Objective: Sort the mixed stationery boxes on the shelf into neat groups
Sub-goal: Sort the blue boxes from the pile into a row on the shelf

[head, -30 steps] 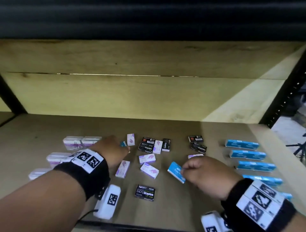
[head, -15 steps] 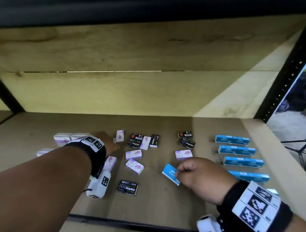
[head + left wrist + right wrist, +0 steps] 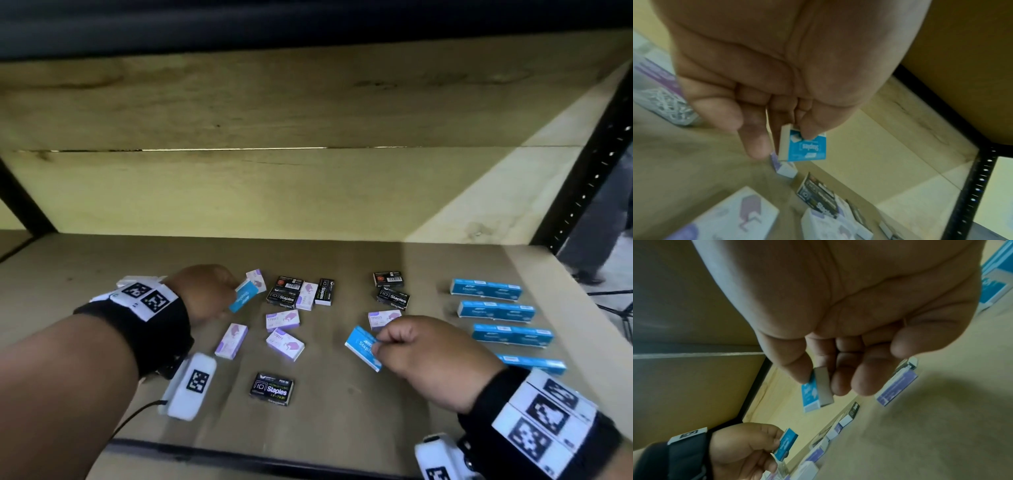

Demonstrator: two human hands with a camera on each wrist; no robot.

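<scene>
My left hand (image 3: pixel 219 291) pinches a small blue staples box (image 3: pixel 242 297) above the shelf at the left; the left wrist view shows that blue box (image 3: pixel 807 146) between thumb and fingers. My right hand (image 3: pixel 387 344) pinches a second blue staples box (image 3: pixel 362 346) near the middle; the right wrist view shows this box (image 3: pixel 813 392) edge-on. Purple-and-white boxes (image 3: pixel 283 320) and black staples boxes (image 3: pixel 272 388) lie mixed in the middle. A column of blue boxes (image 3: pixel 495 311) lies at the right.
White-and-purple boxes (image 3: pixel 137 279) sit behind my left wrist. The wooden shelf (image 3: pixel 342 411) has a back wall and a black perforated upright (image 3: pixel 582 192) at the right. Its front edge (image 3: pixel 239 462) runs below my arms.
My left hand has come up holding a blue box that was hidden under it before. My right hand with its blue box has stayed near the middle.
</scene>
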